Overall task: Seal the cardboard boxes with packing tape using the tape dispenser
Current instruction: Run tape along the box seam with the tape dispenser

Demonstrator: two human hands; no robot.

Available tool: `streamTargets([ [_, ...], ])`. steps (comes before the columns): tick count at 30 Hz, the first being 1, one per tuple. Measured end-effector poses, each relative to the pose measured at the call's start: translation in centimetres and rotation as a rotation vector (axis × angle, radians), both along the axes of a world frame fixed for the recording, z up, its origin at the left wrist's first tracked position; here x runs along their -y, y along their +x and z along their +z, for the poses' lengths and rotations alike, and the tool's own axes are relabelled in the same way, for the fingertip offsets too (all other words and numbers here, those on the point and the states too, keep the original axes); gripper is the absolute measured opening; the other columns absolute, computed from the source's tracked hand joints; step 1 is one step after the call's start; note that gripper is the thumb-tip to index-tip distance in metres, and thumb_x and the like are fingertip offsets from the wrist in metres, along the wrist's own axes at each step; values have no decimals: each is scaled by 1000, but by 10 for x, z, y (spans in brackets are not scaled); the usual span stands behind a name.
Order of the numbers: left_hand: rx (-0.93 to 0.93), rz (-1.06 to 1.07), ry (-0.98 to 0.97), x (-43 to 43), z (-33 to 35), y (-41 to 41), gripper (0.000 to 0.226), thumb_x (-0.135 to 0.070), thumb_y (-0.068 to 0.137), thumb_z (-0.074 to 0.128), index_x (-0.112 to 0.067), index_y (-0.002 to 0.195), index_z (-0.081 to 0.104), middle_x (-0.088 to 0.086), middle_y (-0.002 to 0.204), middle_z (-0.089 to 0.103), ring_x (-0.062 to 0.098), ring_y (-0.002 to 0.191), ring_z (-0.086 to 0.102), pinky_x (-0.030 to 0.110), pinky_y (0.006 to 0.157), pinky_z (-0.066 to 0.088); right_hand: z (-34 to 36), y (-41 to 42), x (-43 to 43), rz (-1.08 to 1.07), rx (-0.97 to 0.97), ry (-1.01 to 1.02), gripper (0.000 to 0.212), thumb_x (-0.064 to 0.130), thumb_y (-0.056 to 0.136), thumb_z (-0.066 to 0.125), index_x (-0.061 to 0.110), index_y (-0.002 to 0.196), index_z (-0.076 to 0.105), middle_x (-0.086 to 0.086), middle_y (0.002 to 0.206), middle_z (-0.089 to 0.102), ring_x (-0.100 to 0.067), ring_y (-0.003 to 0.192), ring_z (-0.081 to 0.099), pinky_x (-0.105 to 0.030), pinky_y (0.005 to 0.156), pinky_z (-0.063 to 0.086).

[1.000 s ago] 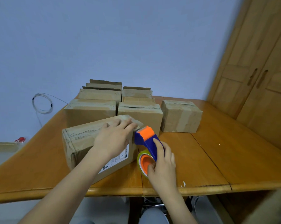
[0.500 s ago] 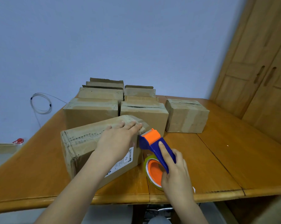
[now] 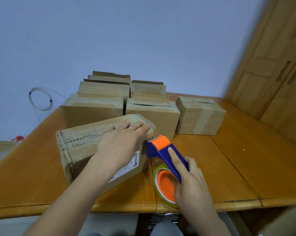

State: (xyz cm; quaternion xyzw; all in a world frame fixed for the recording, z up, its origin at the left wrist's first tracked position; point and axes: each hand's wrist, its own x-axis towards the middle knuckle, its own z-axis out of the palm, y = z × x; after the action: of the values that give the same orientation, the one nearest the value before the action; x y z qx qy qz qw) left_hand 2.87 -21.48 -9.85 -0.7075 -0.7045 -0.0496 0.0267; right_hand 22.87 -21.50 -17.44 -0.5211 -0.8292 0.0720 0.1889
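Observation:
A long cardboard box [image 3: 79, 147] lies tilted near the front of the wooden table [image 3: 237, 167], a white label on its near side. My left hand [image 3: 121, 145] rests flat on its top, fingers straight, reaching the right end where clear tape covers the edge. My right hand [image 3: 189, 183] grips the blue and orange tape dispenser [image 3: 162, 150], index finger laid along the handle. The dispenser's toothed orange head sits at the box's right end. Its yellowish tape roll with an orange core [image 3: 164, 184] hangs low, close to the table.
Several more cardboard boxes stand behind in rows, among them one at centre [image 3: 154, 113] and a taped one to the right [image 3: 200, 116]. A wooden wardrobe [image 3: 271, 65] fills the right side. A wire coil [image 3: 41, 99] hangs on the blue wall at left.
My right hand has drawn the dispenser to the right and toward me, away from the box's end. My left hand stays on the box top. The camera has shifted slightly.

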Motion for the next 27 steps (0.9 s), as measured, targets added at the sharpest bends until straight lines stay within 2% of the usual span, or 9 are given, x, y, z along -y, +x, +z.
streamTargets([
  [5, 11, -2, 2, -2, 0, -3, 68, -31, 101, 45, -41, 152, 1, -15, 161, -1, 17, 149, 4, 44, 118, 16, 7, -1, 4, 12, 68, -27, 94, 31, 98, 49, 52, 111, -42, 4, 144, 4, -12, 129, 18, -20, 97, 43],
  [8, -15, -4, 20, -1, -1, -3, 68, -33, 102, 44, -41, 152, -1, -15, 161, -1, 17, 149, 5, 44, 118, 18, 8, -2, 2, 16, 61, -35, 92, 30, 98, 49, 51, 124, -36, 4, 145, 6, -13, 131, 19, -22, 98, 44],
  [12, -36, -16, 49, 1, -3, -4, 66, -35, 102, 42, -40, 152, -1, -14, 161, -1, 17, 149, 6, 44, 117, 19, 8, -3, 1, 20, 55, -26, 91, 30, 97, 51, 50, 121, -35, 5, 145, 8, -12, 130, 20, -21, 97, 44],
  [17, -41, -22, 115, -1, -3, -3, 54, -35, 103, 33, -41, 152, 11, -15, 160, 12, 16, 147, 17, 42, 112, 27, 17, 2, -3, 20, 108, -55, 86, 25, 96, 53, 46, 145, -15, 4, 146, 12, -12, 129, 24, -21, 96, 44],
  [19, 5, 4, 129, -4, 1, 2, 47, -41, 102, 31, -38, 149, 27, -11, 154, 33, 18, 140, 33, 41, 106, 35, 21, 2, -4, 20, 133, -53, 86, 22, 96, 54, 45, 146, -12, 3, 146, 13, -14, 127, 27, -23, 96, 44],
  [21, 76, 62, 168, -9, 4, 10, 45, -50, 98, 39, -33, 138, 46, -3, 130, 59, 20, 120, 53, 36, 91, 46, 23, 3, -4, 16, 162, -33, 86, 20, 95, 53, 45, 146, -12, 2, 145, 15, -16, 124, 30, -24, 95, 44],
  [22, 91, 95, 205, -13, 4, 15, 46, -55, 94, 45, -31, 132, 52, -1, 118, 64, 20, 110, 58, 34, 83, 48, 24, 3, -4, 15, 173, -23, 87, 19, 95, 53, 44, 146, -12, 2, 145, 15, -16, 123, 31, -25, 95, 44],
  [24, 73, 161, 262, -19, 3, 23, 50, -60, 88, 54, -28, 126, 56, 0, 106, 67, 21, 99, 61, 30, 71, 45, 26, 4, -4, 14, 191, -16, 88, 18, 95, 54, 44, 147, -12, 1, 145, 16, -17, 123, 32, -25, 95, 43],
  [27, 58, 203, 314, -21, -1, 26, 50, -58, 87, 56, -27, 127, 55, -1, 107, 67, 21, 96, 63, 29, 63, 43, 29, 4, -5, 18, 216, -3, 88, 16, 94, 53, 44, 147, -12, 0, 145, 16, -18, 122, 32, -26, 95, 42],
])
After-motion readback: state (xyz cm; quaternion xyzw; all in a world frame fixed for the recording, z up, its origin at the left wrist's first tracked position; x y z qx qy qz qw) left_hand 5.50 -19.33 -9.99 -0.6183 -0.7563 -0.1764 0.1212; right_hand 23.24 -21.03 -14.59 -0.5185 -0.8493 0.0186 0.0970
